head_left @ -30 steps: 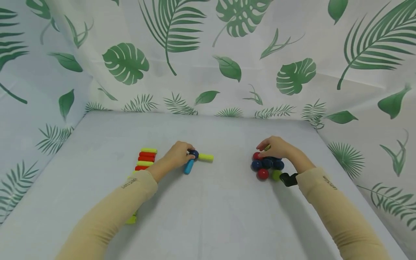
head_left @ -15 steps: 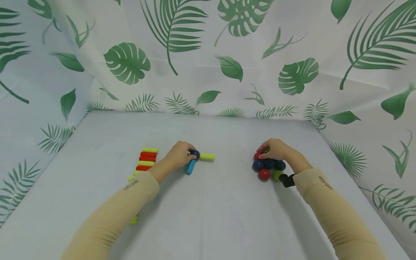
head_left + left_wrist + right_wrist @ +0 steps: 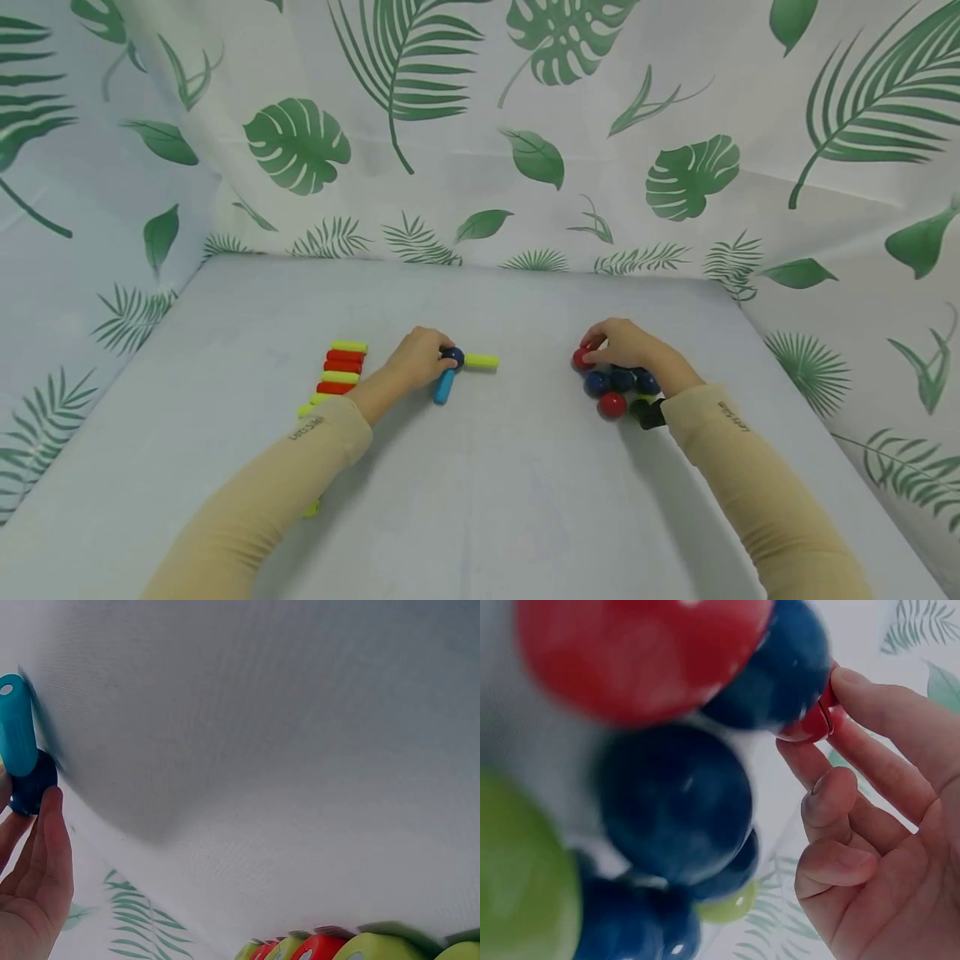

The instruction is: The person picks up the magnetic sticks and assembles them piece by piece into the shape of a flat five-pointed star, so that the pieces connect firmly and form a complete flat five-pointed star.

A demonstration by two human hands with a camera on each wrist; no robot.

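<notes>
My left hand (image 3: 417, 357) pinches a dark blue ball (image 3: 453, 357) on the table. A light blue rod (image 3: 444, 387) and a yellow-green rod (image 3: 482, 361) stick out from that ball. In the left wrist view the blue rod (image 3: 16, 724) meets the ball (image 3: 34, 786) beside the fingertips. At the right, my right hand (image 3: 628, 345) holds a red ball (image 3: 582, 359) between thumb and fingers, at the far left edge of a ball cluster. The right wrist view shows this red ball (image 3: 808, 726) partly hidden behind a blue one.
Several dark blue balls (image 3: 621, 380), another red ball (image 3: 612, 406) and a green ball (image 3: 525, 870) lie below my right hand. A column of red and yellow-green rods (image 3: 342, 366) lies at the left, partly covered by the left sleeve. A leaf-patterned cloth (image 3: 450, 150) rises behind the table.
My right hand has shifted slightly left, drawing the red ball away from the cluster. The left hand keeps its hold on the blue ball; the view has drifted slightly.
</notes>
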